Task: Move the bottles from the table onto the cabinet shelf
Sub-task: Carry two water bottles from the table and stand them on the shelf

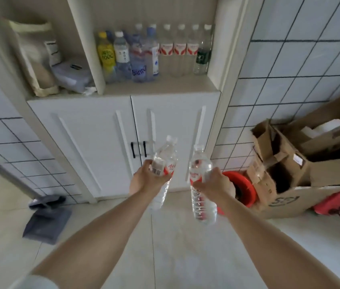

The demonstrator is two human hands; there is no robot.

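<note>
Carrying one clear bottle each, the left hand (144, 180) grips the left bottle (165, 163) round its label and the right hand (215, 184) grips the right bottle (201, 184) likewise, both below the shelf (160, 85), probably for lifting up. Free space shows along the shelf's front edge, before the bottle row (154, 53). No table is in view; fingertips hide behind the bottles.
</note>
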